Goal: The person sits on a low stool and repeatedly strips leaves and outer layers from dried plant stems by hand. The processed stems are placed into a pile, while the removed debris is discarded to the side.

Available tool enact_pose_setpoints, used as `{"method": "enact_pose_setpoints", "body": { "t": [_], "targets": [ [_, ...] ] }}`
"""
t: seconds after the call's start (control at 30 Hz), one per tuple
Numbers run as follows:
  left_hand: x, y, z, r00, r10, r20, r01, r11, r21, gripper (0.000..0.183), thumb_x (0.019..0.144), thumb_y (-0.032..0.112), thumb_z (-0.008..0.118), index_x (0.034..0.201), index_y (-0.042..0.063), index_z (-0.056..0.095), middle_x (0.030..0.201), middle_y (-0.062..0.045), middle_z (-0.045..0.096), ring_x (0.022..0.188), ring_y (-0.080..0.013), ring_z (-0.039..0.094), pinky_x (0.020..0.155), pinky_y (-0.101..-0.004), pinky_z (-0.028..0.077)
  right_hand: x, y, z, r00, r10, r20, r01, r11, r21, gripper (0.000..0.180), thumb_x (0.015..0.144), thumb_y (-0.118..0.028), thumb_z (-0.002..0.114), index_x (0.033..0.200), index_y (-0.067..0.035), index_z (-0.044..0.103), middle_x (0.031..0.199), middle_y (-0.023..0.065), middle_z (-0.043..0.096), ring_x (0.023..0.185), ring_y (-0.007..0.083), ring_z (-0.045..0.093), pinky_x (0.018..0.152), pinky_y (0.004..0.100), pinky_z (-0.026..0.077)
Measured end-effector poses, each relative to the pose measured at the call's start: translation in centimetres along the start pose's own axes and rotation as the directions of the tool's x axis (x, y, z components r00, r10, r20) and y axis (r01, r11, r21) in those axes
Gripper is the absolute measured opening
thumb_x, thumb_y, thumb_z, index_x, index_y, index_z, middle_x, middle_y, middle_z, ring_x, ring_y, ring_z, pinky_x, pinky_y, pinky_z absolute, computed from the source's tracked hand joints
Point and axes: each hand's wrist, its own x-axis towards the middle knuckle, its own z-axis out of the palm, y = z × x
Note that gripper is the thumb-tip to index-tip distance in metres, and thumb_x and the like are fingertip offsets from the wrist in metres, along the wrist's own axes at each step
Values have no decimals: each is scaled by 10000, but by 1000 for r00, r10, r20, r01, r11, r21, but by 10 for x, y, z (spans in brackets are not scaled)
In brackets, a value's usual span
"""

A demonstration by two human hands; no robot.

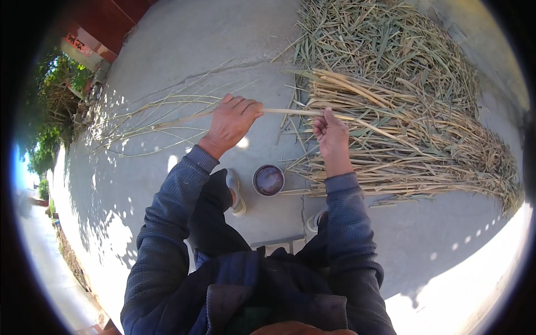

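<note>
My left hand (233, 121) is closed around a pale dry reed stalk (289, 112), held crosswise in front of me. My right hand (333, 132) pinches the same stalk between thumb and fingers, farther right, at the edge of a large pile of reed stalks (402, 167). The stalk runs on past my left hand to the left; whether its right end stops near my right hand or lies over the pile, I cannot tell. Several thin green stems (167, 100) spread over the concrete left of my left hand. Below and between my hands stands a round container (269, 180) with dark contents.
A heap of dry leaves and cut stalks (377, 37) lies behind the reed pile, beside a wall (494, 46). My shoes (237, 197) rest on the concrete ground (259, 222) near the container. Bushes (58, 88) and a red structure (113, 25) are at the far left.
</note>
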Motion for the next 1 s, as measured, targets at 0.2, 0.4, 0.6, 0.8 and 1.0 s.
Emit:
{"method": "enact_pose_setpoints", "body": {
  "t": [0.2, 0.4, 0.6, 0.8, 1.0],
  "targets": [
    [6, -3, -13, 996, -89, -19, 85, 986, -143, 153, 814, 194, 751, 928, 126, 676, 883, -5, 701, 799, -211, 642, 744, -357, 440, -12, -7, 15, 1000, 30, -4, -29, 999, 30, 271, 965, -289, 704, 973, -24, 651, 832, 88, 710, 638, 121, 655, 520, 230, 528],
    [36, 20, 3, 992, 81, -92, -82, 997, -6, 159, 792, 194, 795, 882, 109, 695, 782, -29, 707, 728, -225, 648, 720, -371, 452, -10, -10, 12, 996, 43, 83, -43, 999, -6, 318, 973, -326, 687, 981, -11, 643, 853, 98, 710, 671, 122, 658, 572, 239, 537],
    [45, 27, 8, 903, -369, 221, 428, 825, -370, 134, 817, 211, 785, 843, 93, 727, 747, -47, 709, 692, -213, 645, 699, -353, 461, -14, -12, 19, 991, 2, 133, -9, 999, 51, 298, 968, -310, 699, 1009, -20, 644, 906, 104, 710, 751, 145, 674, 646, 249, 548],
    [47, 29, 10, 865, -429, 259, 501, 759, -416, 123, 827, 183, 785, 845, 71, 738, 741, -52, 715, 650, -154, 648, 604, -306, 476, -19, -23, 18, 989, -8, 145, 0, 998, 57, 261, 962, -254, 712, 1032, -15, 637, 900, 70, 691, 797, 152, 681, 678, 258, 554],
    [45, -6, 7, 701, -654, 286, 611, 344, -713, 156, 922, 197, 734, 919, 43, 707, 793, -7, 700, 743, -91, 651, 692, -278, 505, -19, -21, 13, 992, -22, 126, 15, 998, 55, 197, 969, -216, 702, 1035, -37, 650, 918, 54, 693, 816, 153, 681, 690, 258, 550]
  ]
}}
